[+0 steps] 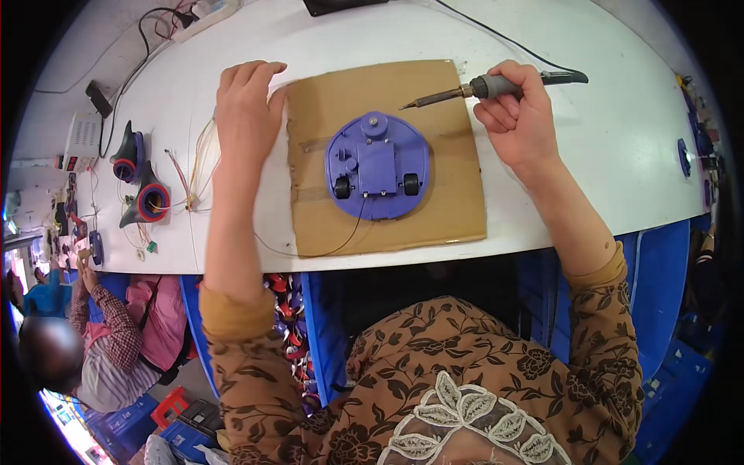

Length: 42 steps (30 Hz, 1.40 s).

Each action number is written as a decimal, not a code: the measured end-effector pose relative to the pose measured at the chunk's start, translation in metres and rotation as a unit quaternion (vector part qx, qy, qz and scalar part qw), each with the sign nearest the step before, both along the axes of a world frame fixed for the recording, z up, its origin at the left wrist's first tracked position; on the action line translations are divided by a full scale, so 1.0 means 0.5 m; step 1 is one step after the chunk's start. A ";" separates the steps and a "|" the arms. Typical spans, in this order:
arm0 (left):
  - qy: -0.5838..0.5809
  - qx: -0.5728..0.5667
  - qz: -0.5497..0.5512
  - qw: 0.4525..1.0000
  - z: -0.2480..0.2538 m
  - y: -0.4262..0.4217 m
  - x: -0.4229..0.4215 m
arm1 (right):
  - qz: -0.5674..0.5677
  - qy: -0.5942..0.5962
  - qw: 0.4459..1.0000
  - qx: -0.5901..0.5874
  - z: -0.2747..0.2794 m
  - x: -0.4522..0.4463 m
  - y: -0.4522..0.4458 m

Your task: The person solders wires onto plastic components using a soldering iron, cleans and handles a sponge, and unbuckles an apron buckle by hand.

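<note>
R hand (523,116) wrapped round soldering iron (442,97), tip nr purple base (378,167); L hand (246,108) loosely curled, empty. Blue bin (324,329) below w/ red/white pcs (291,322).

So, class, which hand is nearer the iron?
Right. The right hand holds the iron by its handle; the left hand is apart from it, by the left edge of the cardboard.

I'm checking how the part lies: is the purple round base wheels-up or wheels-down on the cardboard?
Wheels-up: the purple round base lies on the cardboard, its two black wheels facing the camera.
</note>
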State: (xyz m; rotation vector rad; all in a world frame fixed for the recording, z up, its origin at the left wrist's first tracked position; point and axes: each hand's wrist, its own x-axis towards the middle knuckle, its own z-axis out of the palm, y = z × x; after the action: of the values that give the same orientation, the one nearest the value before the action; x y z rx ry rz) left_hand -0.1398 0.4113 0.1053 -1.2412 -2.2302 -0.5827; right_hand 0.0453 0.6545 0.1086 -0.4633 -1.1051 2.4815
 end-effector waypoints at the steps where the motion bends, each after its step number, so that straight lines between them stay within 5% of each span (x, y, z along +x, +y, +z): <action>1: -0.046 -0.036 -0.020 0.998 -0.017 -0.004 -0.044 | -0.007 -0.002 1.000 0.002 0.000 0.000 0.003; 5: -0.200 -0.093 -0.023 0.975 -0.021 -0.011 -0.104 | -0.013 -0.004 1.000 -0.013 0.004 0.000 0.004; 8: -0.017 -0.121 -0.028 0.992 -0.050 -0.003 -0.114 | -0.004 -0.013 1.000 0.002 0.006 0.003 -0.006; 11: -0.066 0.001 0.057 0.996 -0.029 0.008 -0.079 | -0.001 -0.012 1.000 -0.003 -0.001 0.004 -0.005; 14: -0.334 0.167 0.076 0.925 0.025 0.019 0.033 | -0.008 -0.024 0.999 -0.020 -0.003 0.005 -0.009; 22: -0.329 0.214 -0.013 0.920 0.025 0.019 0.244 | -0.002 -0.041 0.999 -0.027 -0.020 0.007 -0.019; 23: -0.400 0.258 0.000 0.880 0.029 0.018 0.263 | 0.000 -0.040 0.999 -0.025 -0.019 0.007 -0.019; 26: -0.407 0.314 0.023 0.858 0.013 0.022 0.292 | 0.017 -0.047 0.998 -0.033 -0.019 0.010 -0.026; 38: -0.180 0.226 0.051 0.956 -0.016 0.042 0.297 | 0.020 -0.052 0.998 0.007 -0.019 0.011 -0.040; 42: -0.193 0.235 0.052 0.951 -0.021 0.049 0.295 | 0.029 -0.043 0.999 0.015 -0.024 0.011 -0.038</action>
State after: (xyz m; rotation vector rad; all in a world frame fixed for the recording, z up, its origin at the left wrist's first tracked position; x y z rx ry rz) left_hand 0.0079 0.4357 0.0947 -0.8093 -2.2456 -1.3181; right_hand 0.0510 0.6354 0.0966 -0.5427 -1.2026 2.5122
